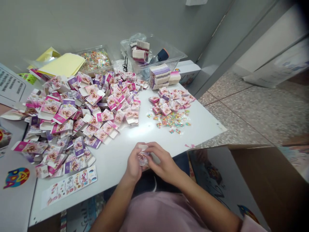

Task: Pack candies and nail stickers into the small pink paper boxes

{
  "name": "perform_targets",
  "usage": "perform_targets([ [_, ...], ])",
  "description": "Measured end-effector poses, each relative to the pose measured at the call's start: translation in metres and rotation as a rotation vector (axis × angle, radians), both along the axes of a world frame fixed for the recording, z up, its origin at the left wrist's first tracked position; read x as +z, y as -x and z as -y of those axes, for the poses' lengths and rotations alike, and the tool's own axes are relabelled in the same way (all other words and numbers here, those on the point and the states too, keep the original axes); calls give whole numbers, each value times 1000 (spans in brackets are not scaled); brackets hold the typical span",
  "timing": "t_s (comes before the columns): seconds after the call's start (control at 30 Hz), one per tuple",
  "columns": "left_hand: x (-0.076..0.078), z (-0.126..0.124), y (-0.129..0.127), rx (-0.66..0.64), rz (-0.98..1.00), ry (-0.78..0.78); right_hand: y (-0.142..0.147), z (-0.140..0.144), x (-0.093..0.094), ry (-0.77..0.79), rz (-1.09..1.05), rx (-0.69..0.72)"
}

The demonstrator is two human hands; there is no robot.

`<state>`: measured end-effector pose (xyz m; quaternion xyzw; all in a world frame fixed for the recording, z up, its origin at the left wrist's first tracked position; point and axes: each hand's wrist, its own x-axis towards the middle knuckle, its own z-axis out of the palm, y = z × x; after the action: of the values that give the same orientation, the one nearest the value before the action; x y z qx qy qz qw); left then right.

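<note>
Close to my lap, at the table's front edge, both hands meet around one small printed carton (143,158). My left hand (134,165) grips its left side. My right hand (162,161) has its fingers at the top flap and right side, closed on the carton. A pale flap shows at the upper end; the carton's inside is hidden. Beyond my hands lie small clear packets of coloured beads (172,121). Just behind them is a small pile of pink and purple cartons (170,102). A much larger heap of similar cartons (79,119), many with flaps raised, covers the left side.
A sticker sheet (72,185) lies at the front left of the white table (116,161). At the back stand a clear tray of bead packets (94,60), a clear bin (172,54) and stacked cards (159,75). A large cardboard box (256,180) stands at the right.
</note>
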<state>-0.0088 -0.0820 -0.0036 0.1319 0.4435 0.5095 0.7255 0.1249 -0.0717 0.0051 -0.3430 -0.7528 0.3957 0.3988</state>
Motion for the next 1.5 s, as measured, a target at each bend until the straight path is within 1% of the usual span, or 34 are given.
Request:
perform_targets([
  [0.1,5,0,3,-8,21,8,5,-2,-3,-17,21,-47],
  [0.17,7,0,6,-34,-1,38,6,-4,-6,-64,61,-38],
  [0.23,7,0,6,-52,-48,64,7,-7,-8,-47,33,-6],
  [0.3,6,0,4,-52,-101,62,8,-9,-10,74,-56,-3],
  [0.4,2,1,-1,-53,-162,16,10,-10,-15,343,-182,-73],
  [0.43,1,1,-2,-55,-175,0,11,-9,-17,410,-212,-104],
  [0.47,0,1,-3,-59,-183,-12,12,-9,-19,455,-245,-132],
  [0.53,0,0,-5,-70,-187,-31,13,-7,-21,495,-313,-159],
  [0.63,2,-2,-4,-122,-186,-31,15,-4,-20,560,-364,-146],
  [0.67,3,-2,-2,-133,-190,-22,15,-3,-18,548,-355,-151],
  [0.7,4,-2,-1,-137,-197,-9,15,-1,-16,489,-325,-160],
  [0.73,5,-2,0,-136,-204,3,14,1,-14,382,-274,-168],
  [0.77,5,-1,2,-136,-208,13,13,3,-12,238,-212,-169],
  [0.83,6,1,5,-145,-207,20,10,7,-9,-33,-82,-132],
  [0.87,5,3,7,-147,-206,10,8,8,-8,-115,-29,-95],
  [0.9,5,5,8,-137,-204,-8,7,10,-7,-158,7,-55],
  [0.93,4,6,9,-118,-199,-29,6,11,-6,-165,31,-18],
  [1.0,2,10,10,-78,-180,-44,7,12,-4,-115,49,24],
  [1.07,1,13,10,-43,-163,-29,9,10,-1,-12,32,43],
  [1.13,0,16,12,-3,-156,-42,11,2,1,138,15,37],
  [1.2,0,18,17,57,-158,-122,9,-12,2,265,-4,-28],
  [1.27,-2,20,25,83,-171,-204,2,-33,2,316,-53,-152],
  [1.33,-5,23,35,80,-212,-242,-9,-60,0,324,-150,-267],
  [1.4,-9,27,43,87,-260,-240,-22,-88,-3,321,-286,-384],
  [1.47,-13,32,47,120,-308,-239,-34,-110,-7,285,-441,-543],
  [1.5,-14,36,48,138,-336,-243,-39,-116,-9,268,-479,-634],
])
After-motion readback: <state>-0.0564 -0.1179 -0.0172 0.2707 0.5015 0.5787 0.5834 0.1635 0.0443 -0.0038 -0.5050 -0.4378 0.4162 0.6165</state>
